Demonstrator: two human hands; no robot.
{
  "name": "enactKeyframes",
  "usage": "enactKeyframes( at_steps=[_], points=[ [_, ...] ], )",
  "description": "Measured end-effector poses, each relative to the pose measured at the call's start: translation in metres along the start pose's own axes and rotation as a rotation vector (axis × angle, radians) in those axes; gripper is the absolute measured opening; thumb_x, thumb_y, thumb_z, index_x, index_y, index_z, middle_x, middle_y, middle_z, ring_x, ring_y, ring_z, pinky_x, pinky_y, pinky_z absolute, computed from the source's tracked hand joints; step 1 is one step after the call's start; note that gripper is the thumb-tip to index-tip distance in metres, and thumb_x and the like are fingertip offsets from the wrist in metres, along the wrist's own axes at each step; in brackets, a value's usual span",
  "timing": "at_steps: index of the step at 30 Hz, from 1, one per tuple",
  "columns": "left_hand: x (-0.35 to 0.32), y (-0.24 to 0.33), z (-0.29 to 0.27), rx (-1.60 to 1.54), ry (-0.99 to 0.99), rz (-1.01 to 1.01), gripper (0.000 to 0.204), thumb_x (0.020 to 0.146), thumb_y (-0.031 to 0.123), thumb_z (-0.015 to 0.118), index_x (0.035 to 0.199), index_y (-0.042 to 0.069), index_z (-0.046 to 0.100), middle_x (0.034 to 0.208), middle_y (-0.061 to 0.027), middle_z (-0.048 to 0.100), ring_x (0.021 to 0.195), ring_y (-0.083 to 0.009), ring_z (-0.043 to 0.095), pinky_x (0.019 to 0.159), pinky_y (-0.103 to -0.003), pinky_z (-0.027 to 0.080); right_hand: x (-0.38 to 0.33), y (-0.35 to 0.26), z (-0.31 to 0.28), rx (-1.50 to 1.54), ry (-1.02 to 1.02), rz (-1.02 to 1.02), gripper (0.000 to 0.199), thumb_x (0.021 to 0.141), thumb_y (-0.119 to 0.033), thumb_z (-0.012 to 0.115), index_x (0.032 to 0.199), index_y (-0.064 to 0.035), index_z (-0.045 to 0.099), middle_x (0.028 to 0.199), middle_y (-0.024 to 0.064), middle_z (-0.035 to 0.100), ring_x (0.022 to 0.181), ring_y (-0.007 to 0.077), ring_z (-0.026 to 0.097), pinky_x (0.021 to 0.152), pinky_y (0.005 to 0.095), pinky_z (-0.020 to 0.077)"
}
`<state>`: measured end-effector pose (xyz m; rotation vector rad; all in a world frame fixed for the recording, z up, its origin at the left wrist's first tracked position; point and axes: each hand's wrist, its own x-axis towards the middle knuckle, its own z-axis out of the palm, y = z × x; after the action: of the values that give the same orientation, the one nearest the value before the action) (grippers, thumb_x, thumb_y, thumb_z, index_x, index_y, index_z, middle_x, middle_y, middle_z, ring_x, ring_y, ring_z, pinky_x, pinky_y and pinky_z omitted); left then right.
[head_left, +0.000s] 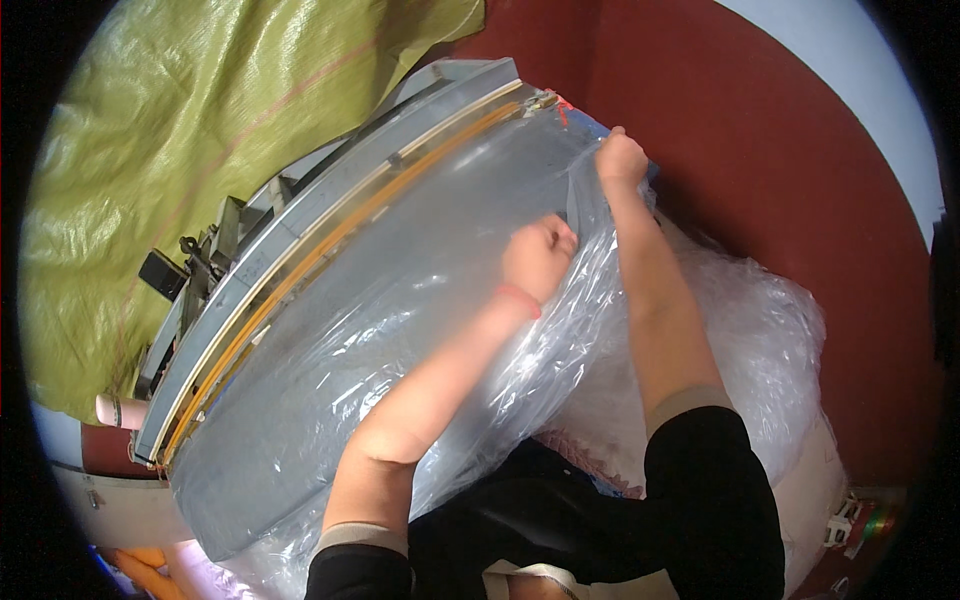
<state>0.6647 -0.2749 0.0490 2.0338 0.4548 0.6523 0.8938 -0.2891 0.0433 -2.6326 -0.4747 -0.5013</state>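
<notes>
A large clear plastic sheet (400,290) lies over a broad grey surface and hangs in shiny folds along the side nearest me. My right hand (622,160) is closed on the gathered sheet near the far right corner. Closer to me and to the left, my left hand (540,255), with a pink band at its wrist, has its fingers curled into the same sheet beside a bunched fold. Its fingertips are partly hidden. Between the two hands the plastic runs in tight creases.
Along the far left edge run a grey metal rail (330,185) and an orange strip (350,225), with dark metal fittings (200,260). A yellow-green woven tarp (200,130) lies beyond. More bunched plastic (750,330) sits at right, above the dark red floor (860,270).
</notes>
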Motion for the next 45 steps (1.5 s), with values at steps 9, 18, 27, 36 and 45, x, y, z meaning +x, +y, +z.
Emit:
enactKeyframes(
  at_steps=[9, 18, 27, 36, 45],
  points=[
    [-0.147, 0.032, -0.140, -0.802, -0.812, -0.221, 0.017, 0.073, 0.003, 0.049, 0.090, 0.004, 0.053, 0.077, -0.0016, 0.056, 0.073, -0.0078, 0.052, 0.064, -0.022, 0.041, -0.004, -0.010, 0.010, -0.135, -0.033, -0.083, 0.027, 0.084, -0.027, 0.041, 0.090, -0.0068, 0.057, 0.085, 0.0127, 0.062, 0.083, 0.0296, 0.060, 0.068, 0.0417, 0.0484],
    [-0.465, 0.036, -0.436, -0.313, 0.346, -0.888, 0.032, 0.054, -0.005, 0.051, 0.086, 0.003, 0.054, 0.077, -0.0030, 0.057, 0.058, -0.0074, 0.053, 0.046, -0.019, 0.043, 0.022, 0.029, 0.021, -0.106, -0.077, -0.172, 0.030, 0.084, -0.034, 0.041, 0.103, -0.0136, 0.052, 0.099, 0.0139, 0.058, 0.091, 0.0345, 0.054, 0.071, 0.0456, 0.0427],
    [-0.433, 0.020, -0.537, 0.644, 0.774, -0.560, 0.008, 0.081, 0.010, 0.052, 0.078, 0.003, 0.053, 0.067, 0.0016, 0.052, 0.063, -0.0053, 0.047, 0.056, -0.021, 0.040, 0.019, 0.025, 0.030, -0.137, -0.107, -0.170, 0.032, 0.085, -0.036, 0.040, 0.103, -0.0129, 0.051, 0.099, 0.0132, 0.057, 0.090, 0.0353, 0.054, 0.070, 0.0459, 0.0430],
    [-0.427, -0.133, -0.510, 0.885, 0.943, -0.583, 0.011, 0.074, 0.014, 0.057, 0.076, 0.003, 0.056, 0.072, -0.0164, 0.057, 0.068, -0.0334, 0.055, 0.061, -0.037, 0.044, 0.057, 0.079, 0.052, 0.518, -0.154, -0.077, 0.038, 0.079, -0.038, 0.055, 0.097, -0.0051, 0.060, 0.093, 0.0081, 0.061, 0.083, 0.0206, 0.056, 0.074, 0.0339, 0.0426],
    [-0.412, -0.132, -0.503, 1.162, 0.869, -0.524, 0.012, 0.071, 0.015, 0.063, 0.075, 0.006, 0.058, 0.070, -0.0099, 0.055, 0.069, -0.0253, 0.054, 0.061, -0.034, 0.043, 0.039, 0.115, 0.002, 1.070, -0.199, 0.002, 0.038, 0.081, -0.034, 0.057, 0.100, -0.0008, 0.057, 0.094, 0.0066, 0.059, 0.084, 0.0164, 0.055, 0.076, 0.0285, 0.0434]
  ],
)
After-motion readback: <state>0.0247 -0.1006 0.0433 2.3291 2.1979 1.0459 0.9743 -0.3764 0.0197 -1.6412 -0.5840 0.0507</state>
